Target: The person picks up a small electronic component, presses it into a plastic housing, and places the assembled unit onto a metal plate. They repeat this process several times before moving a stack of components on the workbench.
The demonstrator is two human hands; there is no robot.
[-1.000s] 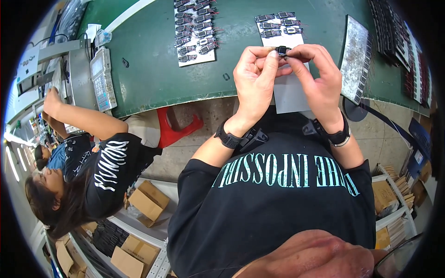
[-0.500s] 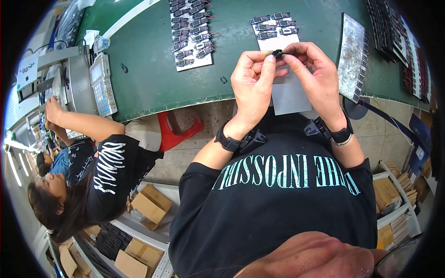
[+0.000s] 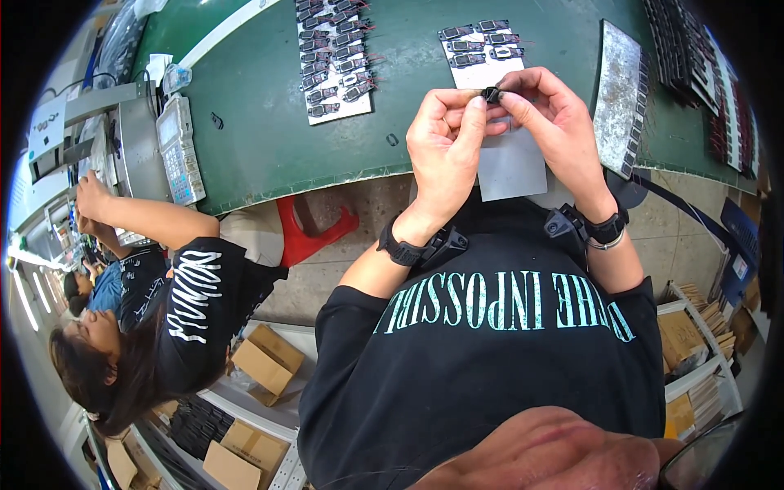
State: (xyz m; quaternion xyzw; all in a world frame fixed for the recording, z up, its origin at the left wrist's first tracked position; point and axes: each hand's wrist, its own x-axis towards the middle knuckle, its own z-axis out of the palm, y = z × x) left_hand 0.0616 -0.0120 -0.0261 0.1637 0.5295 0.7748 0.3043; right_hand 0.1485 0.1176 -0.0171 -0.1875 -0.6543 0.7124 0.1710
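Observation:
Between my fingertips sits a small black part (image 3: 491,95), partly covered by both thumbs. My left hand (image 3: 447,143) pinches it from the left. On its other side my right hand (image 3: 555,122) grips it between thumb and forefinger. Just beyond my hands, a white board (image 3: 478,77) carries several small black speaker-like modules (image 3: 502,38) with thin red wires. The lower part of a grey-white sheet (image 3: 513,175) shows beneath my hands, reaching past the table's near edge.
A longer white board (image 3: 347,108) with rows of similar modules lies to the left. At right rests a worn metal plate (image 3: 614,90) edged with black parts. Two loose black pieces (image 3: 392,140) lie on the green table (image 3: 269,139). A co-worker (image 3: 192,286) sits at left beside a keypad device (image 3: 181,151).
My right hand has shifted slightly and turned a little around the small black part. My left hand keeps its pinch almost unmoved.

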